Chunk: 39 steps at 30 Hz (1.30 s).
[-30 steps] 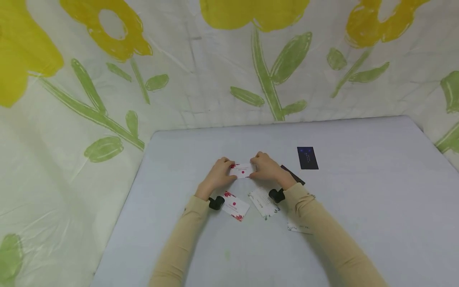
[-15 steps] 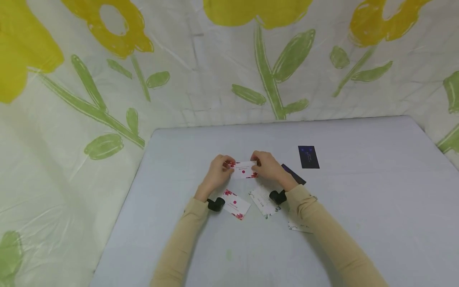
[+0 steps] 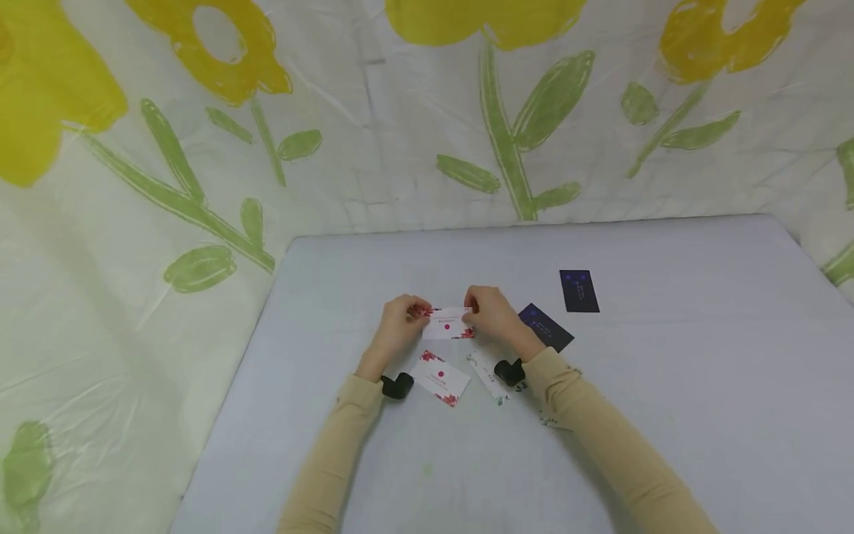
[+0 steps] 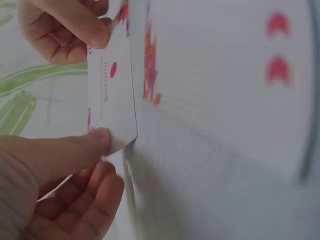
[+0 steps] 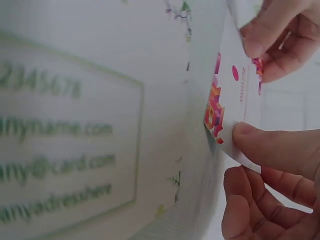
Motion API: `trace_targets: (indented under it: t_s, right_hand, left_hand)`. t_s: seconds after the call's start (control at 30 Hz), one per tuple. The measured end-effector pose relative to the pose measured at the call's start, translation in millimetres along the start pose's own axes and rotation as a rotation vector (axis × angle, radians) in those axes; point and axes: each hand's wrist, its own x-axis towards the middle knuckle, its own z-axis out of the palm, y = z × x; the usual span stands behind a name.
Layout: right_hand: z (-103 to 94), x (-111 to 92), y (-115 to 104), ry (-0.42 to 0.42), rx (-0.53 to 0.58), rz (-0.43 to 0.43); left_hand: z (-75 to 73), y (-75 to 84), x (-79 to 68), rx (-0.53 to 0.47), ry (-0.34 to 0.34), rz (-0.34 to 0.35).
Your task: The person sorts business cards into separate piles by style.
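Card (image 3: 448, 324), white with red floral corners and a red dot: you hold it by its two short ends above the middle of the table (image 3: 667, 386), your left hand (image 3: 398, 326) pinching one end, your right hand (image 3: 489, 315) the other. The head view gives the whole layout; the wrist views give only the grip. From the left wrist you see your thumb pressed on the near corner of the card and curled fingers beneath it, the other hand's fingertips (image 4: 95, 36) clamped at the far end. From the right wrist the same card stands edge-on, its red print plain, and a blurred card with green lettering (image 5: 60, 130) fills the foreground (too soft to read in full).

On the table, toward the near edge from your hands: a second red-flowered card (image 3: 440, 378) lying flat, and a white card with green sprigs (image 3: 485, 374) just beside it, partly under your right wrist. A further white card (image 3: 550, 421) shows only as a corner behind your right sleeve. Toward the right edge lie two dark blue cards, one tilted (image 3: 547, 326) just beside your right wrist, one straight (image 3: 579, 291) farther off.

Both forearms, in tan sleeves, reach in from the near edge and converge; each wrist carries a black camera.
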Motion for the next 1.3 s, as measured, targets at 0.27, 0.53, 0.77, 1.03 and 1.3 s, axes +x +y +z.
trace_targets:
  t_s: [0.27, 0.53, 0.77, 1.03, 1.3]
  right_hand:
    - [1.3, 1.3, -4.2, -0.024, -0.108, 0.027]
    - [-1.1, -4.1, -5.3, -0.042, -0.196, -0.002]
    - [-17.4, -33.8, -31.9, -0.053, -0.131, -0.120]
    - [5.8, -70.4, -55.9, -0.199, -0.287, -0.115]
    - [36.3, -78.4, -58.5, -0.173, -0.502, -0.064]
  left_hand:
    - [3.3, 2.3, 3.8, 0.090, -0.031, -0.020]
    - [0.0, 2.8, 1.7, 0.123, -0.021, 0.009]
    - [-23.7, 13.0, -13.9, 0.067, -0.127, 0.164]
    - [-31.5, 27.1, -43.1, 0.088, -0.439, 0.255]
    - [-20.3, 28.7, -49.8, 0.298, -0.497, 0.287]
